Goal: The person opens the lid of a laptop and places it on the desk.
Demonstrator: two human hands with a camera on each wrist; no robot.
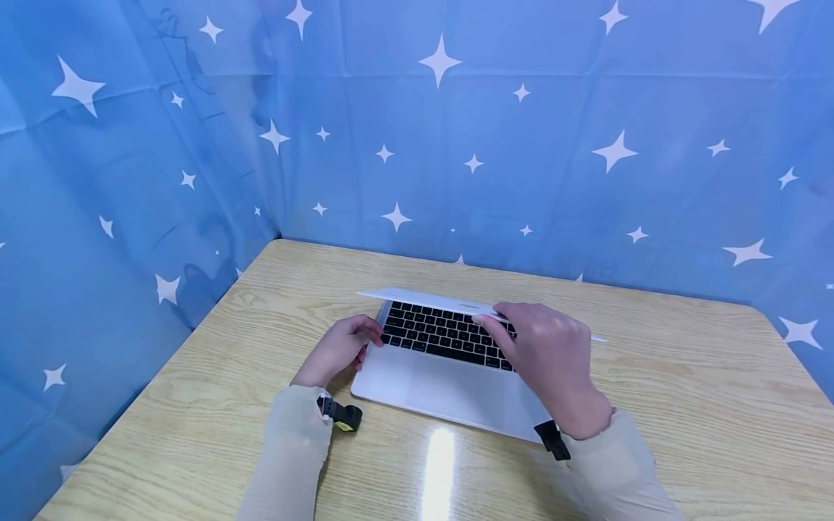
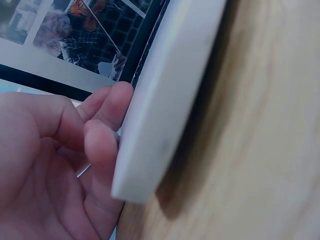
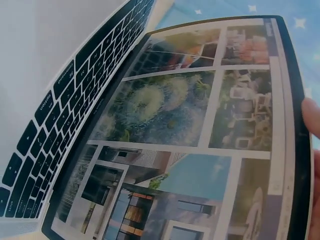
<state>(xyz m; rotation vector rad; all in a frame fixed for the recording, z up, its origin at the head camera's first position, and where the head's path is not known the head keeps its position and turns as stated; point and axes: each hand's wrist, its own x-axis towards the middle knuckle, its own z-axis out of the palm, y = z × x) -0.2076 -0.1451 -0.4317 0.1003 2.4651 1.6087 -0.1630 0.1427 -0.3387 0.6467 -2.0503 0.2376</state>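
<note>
A silver laptop (image 1: 449, 380) stands on the table, its lid partly raised over the black keyboard (image 1: 436, 333). The right hand (image 1: 544, 347) grips the lid's (image 1: 423, 297) upper edge, thumb on the screen side. From the right wrist, the lit screen (image 3: 155, 110) displays a grid of pictures, with fingers (image 3: 312, 120) at its rim. At the base's left side is the left hand (image 1: 345, 344), its curled fingers holding the edge beside the keyboard. Up close in the left wrist view, fingertips (image 2: 120, 100) meet the base's pale edge (image 2: 155, 115).
The light wood table (image 1: 684, 391) extends around the laptop. A blue curtain (image 1: 521, 145) with white stars hangs behind it and along the left side. Dark straps with small cameras (image 1: 345, 416) sit on both wrists, over light sleeves.
</note>
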